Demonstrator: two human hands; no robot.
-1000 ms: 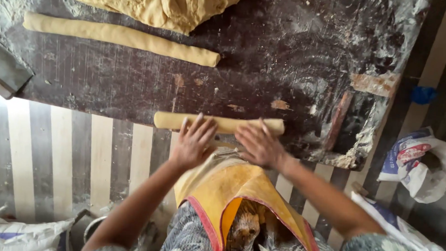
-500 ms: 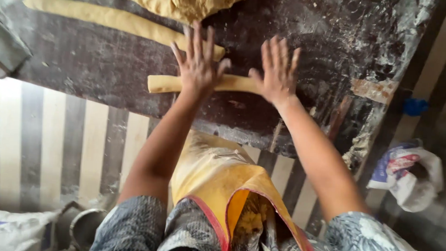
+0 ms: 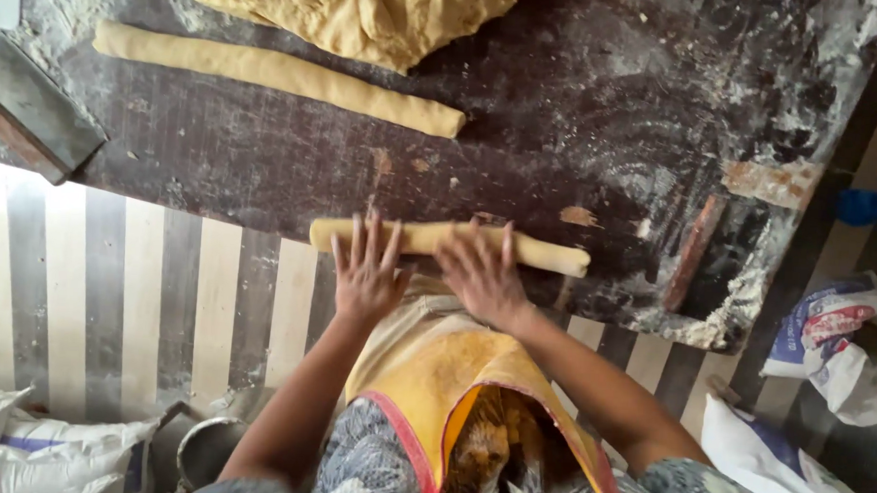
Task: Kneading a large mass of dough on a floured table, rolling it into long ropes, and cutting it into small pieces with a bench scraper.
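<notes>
Both my left hand (image 3: 366, 273) and right hand (image 3: 482, 275) lie flat, fingers spread, pressing the short pale-yellow dough rope (image 3: 448, 243) at the near edge of the dark floured wooden board (image 3: 265, 160), spreading pressure evenly.

bare board (image 3: 265, 160) between 2 dough ropes

A dark floured board (image 3: 582, 115) carries two dough ropes (image 3: 279, 72) (image 3: 547, 253), a dough mass (image 3: 360, 11), perhaps a scraper (image 3: 31, 105).
</notes>
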